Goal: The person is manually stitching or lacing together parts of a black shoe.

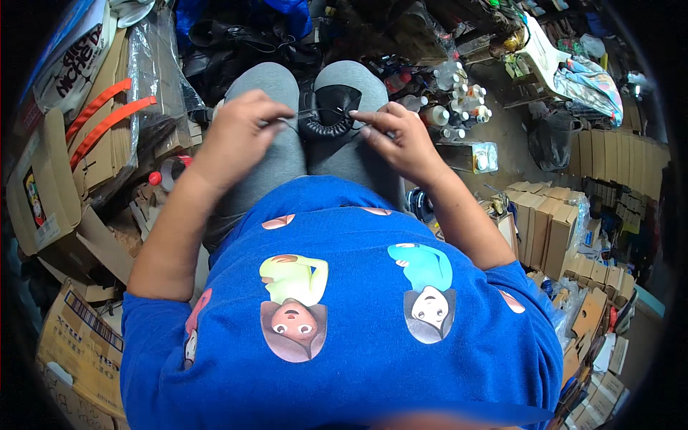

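Note:
A black leather shoe (331, 129) with a gathered, ridged edge rests between my grey-trousered knees. A thin dark thread (309, 112) stretches across it between my two hands. On its left side, my left hand (247, 132) is closed, thumb and forefinger pinching the thread. My right hand (401, 140) is bent in at the shoe's right side, its thumb and forefinger tips close together at the other end of the thread. Whether a needle is in those fingers is too small to tell.
Several white-capped bottles (459, 100) stand on the floor to the right, beside a metal can (469, 156). Stacked cardboard pieces (548, 222) lie farther right. At the left are an open cardboard box (54, 183) and orange strips (107, 129). Black items (240, 43) pile up beyond my knees.

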Demonstrator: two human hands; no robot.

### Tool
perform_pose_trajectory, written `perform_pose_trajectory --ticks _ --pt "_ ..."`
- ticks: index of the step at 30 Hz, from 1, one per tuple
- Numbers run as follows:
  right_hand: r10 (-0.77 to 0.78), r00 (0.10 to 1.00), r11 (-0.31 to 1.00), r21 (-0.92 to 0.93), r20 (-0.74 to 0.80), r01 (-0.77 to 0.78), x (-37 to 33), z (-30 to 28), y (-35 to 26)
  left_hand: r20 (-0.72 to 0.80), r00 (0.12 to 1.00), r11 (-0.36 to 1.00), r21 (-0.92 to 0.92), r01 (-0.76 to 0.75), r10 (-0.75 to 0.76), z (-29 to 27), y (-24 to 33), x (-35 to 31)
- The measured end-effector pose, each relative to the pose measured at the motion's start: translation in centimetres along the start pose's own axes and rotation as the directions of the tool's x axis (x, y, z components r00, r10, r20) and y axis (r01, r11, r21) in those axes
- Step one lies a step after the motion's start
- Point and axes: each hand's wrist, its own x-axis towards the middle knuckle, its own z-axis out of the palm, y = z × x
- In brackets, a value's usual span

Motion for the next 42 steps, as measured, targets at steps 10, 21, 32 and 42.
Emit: perform_pose_trajectory --ticks 10,21,32,42 --pt "-0.258 0.965 0.927 -0.292 -0.038 0.236 1.0 -1.4 -0.1 -0.085 0.996 0.940 0.340 -0.005 0.036 3.3 1.9 1.4" --pt "0.042 0.988 0.995 0.083 0.148 -0.054 1.6 -1.5 1.5 -0.062 0.994 0.985 -0.142 -0.099 0.091 3.6 0.6 2.7" --pt "0.076 0.949 0.948 0.274 0.307 -0.165 3.8 -2.1 2.6 -0.021 0.996 0.993 0.082 -0.080 0.082 4.0 -0.6 3.3" --pt "0.097 0.931 0.938 0.281 0.351 -0.204 3.9 -2.2 3.2 0.002 0.997 0.996 0.062 -0.072 0.072 4.0 -0.7 3.5"
